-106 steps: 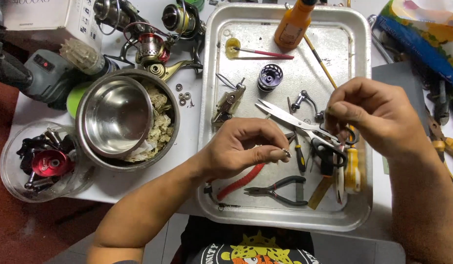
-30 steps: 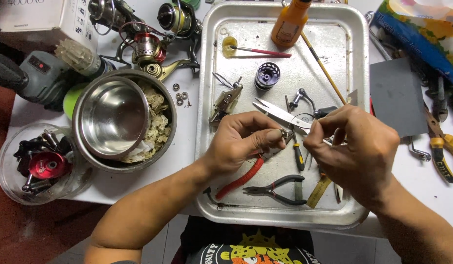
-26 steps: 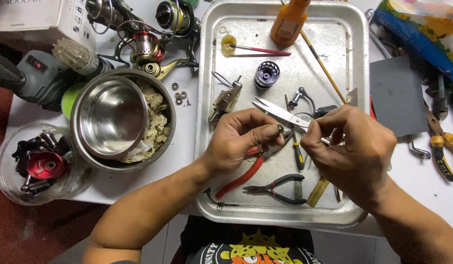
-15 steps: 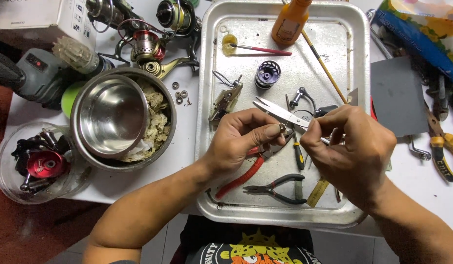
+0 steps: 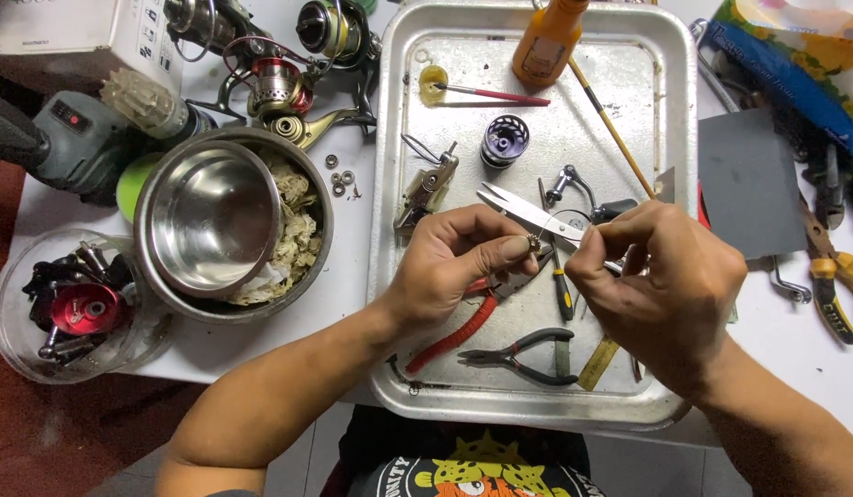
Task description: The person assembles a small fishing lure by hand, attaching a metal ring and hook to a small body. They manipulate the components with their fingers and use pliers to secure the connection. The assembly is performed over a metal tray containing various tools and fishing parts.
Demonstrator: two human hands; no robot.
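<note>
over a metal tray (image 5: 399, 166), left hand (image 5: 445, 267) pinches a tiny ring (image 5: 531, 242) at its fingertips; right hand (image 5: 666, 294) closed beside it.

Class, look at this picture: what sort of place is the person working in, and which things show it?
Probably a small repair bench for fishing reels: reels lie on the table, a metal tray holds scissors and pliers, and a tub holds loose parts.

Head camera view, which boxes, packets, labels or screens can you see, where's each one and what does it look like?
Cardboard box: top left corner, white, rectangular, dark print on its side.
Bottle: top of the metal tray, orange, with a pale label.
Packet: top right corner, blue edge, leafy green and yellow print.
Screens: none.
</note>
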